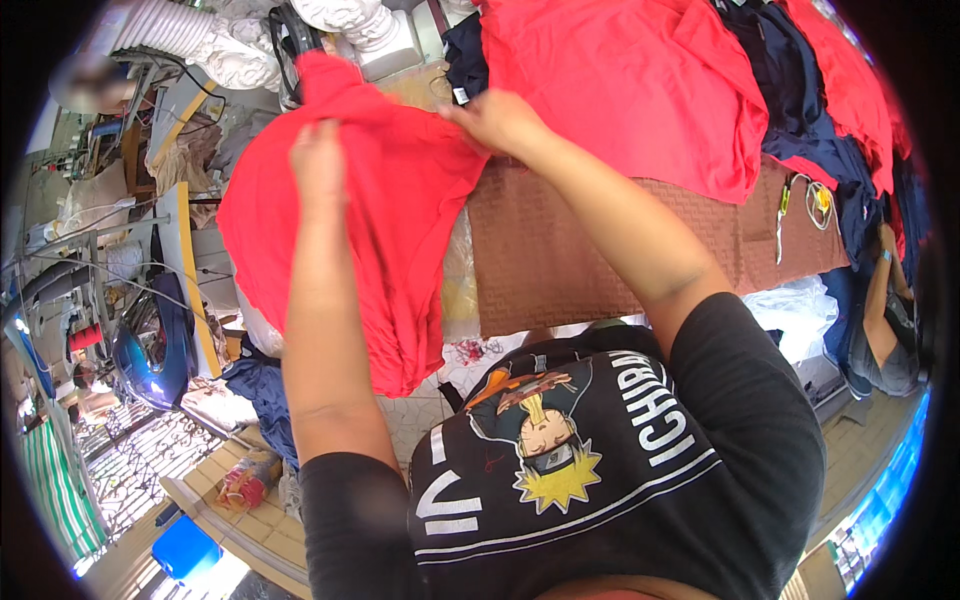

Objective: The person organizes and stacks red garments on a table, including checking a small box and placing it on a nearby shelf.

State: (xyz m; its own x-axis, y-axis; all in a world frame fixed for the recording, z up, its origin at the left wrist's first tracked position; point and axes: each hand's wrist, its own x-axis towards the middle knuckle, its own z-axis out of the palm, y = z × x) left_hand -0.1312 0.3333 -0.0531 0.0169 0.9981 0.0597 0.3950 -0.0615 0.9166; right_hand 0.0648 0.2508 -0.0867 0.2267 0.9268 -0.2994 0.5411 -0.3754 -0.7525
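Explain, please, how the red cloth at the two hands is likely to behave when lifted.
The red cloth is probably floppy, as it drapes in loose folds below the left hand and right hand. It looks thin and finely creased, so it may be light for its size. Being soft, it would likely crumple rather than roll.

Brown textured table cover (570,265) carries: red garment (620,90) spread over far side; navy garments (790,85) to its right, more red fabric (850,90) beyond; green-handled bladed tool (783,205) near right end, coiled cord (820,203) just beside.
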